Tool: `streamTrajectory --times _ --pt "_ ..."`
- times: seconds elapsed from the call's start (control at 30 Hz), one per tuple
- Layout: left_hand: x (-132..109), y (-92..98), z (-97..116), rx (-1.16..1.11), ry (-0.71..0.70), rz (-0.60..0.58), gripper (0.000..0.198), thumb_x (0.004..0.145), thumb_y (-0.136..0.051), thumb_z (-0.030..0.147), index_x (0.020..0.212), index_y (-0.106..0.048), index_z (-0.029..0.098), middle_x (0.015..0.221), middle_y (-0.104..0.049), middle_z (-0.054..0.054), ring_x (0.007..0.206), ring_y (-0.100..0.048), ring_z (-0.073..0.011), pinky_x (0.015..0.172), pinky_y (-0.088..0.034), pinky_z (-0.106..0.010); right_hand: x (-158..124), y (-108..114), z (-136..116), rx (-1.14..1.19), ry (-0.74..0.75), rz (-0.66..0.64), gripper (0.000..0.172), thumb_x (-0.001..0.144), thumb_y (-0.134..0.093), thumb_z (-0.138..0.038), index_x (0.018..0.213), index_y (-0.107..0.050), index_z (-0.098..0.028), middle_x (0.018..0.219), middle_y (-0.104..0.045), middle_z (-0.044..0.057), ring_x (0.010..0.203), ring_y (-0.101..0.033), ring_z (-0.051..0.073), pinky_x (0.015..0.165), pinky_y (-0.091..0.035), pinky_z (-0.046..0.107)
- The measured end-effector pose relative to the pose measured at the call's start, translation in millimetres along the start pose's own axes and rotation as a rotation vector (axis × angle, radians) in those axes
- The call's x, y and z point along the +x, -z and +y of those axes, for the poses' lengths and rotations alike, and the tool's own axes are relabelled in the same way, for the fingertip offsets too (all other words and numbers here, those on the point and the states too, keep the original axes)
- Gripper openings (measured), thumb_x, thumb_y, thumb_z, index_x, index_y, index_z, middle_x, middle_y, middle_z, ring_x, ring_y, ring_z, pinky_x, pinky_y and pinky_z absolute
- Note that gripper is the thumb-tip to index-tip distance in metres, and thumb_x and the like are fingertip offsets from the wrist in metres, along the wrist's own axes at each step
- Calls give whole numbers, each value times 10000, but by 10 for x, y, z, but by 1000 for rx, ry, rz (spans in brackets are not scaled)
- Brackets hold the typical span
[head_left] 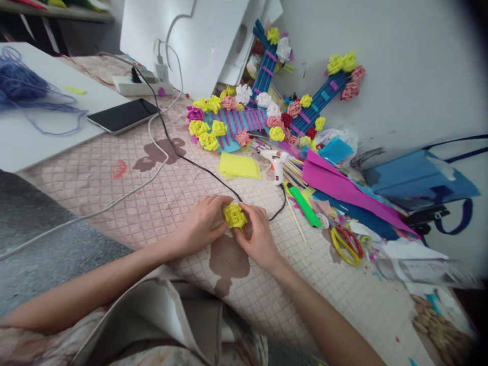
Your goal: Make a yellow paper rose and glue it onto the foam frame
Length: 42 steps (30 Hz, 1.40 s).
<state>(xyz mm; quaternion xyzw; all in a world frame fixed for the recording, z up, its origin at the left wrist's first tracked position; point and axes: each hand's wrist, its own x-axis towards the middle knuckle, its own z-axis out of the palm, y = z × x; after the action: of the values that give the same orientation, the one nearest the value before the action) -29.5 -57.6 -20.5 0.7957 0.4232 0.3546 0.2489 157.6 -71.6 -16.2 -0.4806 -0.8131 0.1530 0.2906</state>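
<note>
Between my two hands sits a yellow paper rose point(235, 217), low over the quilted tablecloth. My left hand point(204, 223) pinches its left side with thumb and fingers. From the other side, the thumb and fingers of my right hand point(261, 236) close on its right edge. Just beyond lies a stack of yellow paper squares point(240, 166). A white glue gun point(277, 165) rests to the right of that stack, its black cord point(198, 165) passing behind my hands.
Blue guitar-like shapes trimmed with paper roses point(244, 122) stand at the back. On the right are a green cutter point(305, 206), scissors point(345, 245) and magenta paper point(343, 188). A phone point(124, 116), power strip point(143, 87) and blue yarn point(25, 81) occupy the left.
</note>
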Motion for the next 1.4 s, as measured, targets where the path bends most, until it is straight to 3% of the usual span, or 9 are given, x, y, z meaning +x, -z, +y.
streamTrajectory --times 0.5,0.77,0.93,1.1,1.3,1.4 --pt "20 -25 23 93 -16 -25 486 770 -591 151 1213 -401 210 1185 -519 -91 1129 -485 -263 950 -426 -440 -3 -5 2 10 -1 3 531 794 -552 -199 1299 -395 -245 1167 -538 92 1106 -471 267 958 -396 499" --pt "102 17 17 123 -47 -115 456 753 -567 93 1176 -431 195 1128 -547 -90 1073 -523 -259 902 -458 -437 -28 47 -5 54 26 12 560 782 -565 -211 1308 -375 -228 1236 -490 105 1177 -442 265 996 -395 492" --pt "122 12 -38 143 -79 -109 463 763 -558 110 1194 -426 214 1132 -549 -85 1073 -535 -262 886 -468 -431 -68 214 61 85 6 127 469 826 -523 -223 1283 -417 -238 1263 -485 99 1207 -441 253 1014 -395 493" --pt "208 43 -33 127 -133 -143 483 762 -568 108 1216 -433 200 1164 -550 -97 1075 -549 -253 902 -465 -407 -62 422 298 41 -37 292 395 845 -511 -238 1239 -479 -242 1240 -516 98 1168 -480 256 939 -457 493" --pt "523 53 -13 -6 -257 -248 490 783 -570 136 1240 -402 195 1108 -588 -84 1016 -576 -206 874 -480 -362 -60 741 629 -51 -76 432 303 846 -524 -251 1146 -557 -222 1157 -558 98 1082 -529 239 841 -514 428" --pt "708 18 7 -40 -292 -318 553 747 -569 86 1258 -381 187 1102 -595 -82 996 -580 -199 858 -486 -364 -89 911 816 -141 -148 462 277 844 -522 -259 1108 -569 -193 1089 -570 103 934 -583 210 760 -532 382"
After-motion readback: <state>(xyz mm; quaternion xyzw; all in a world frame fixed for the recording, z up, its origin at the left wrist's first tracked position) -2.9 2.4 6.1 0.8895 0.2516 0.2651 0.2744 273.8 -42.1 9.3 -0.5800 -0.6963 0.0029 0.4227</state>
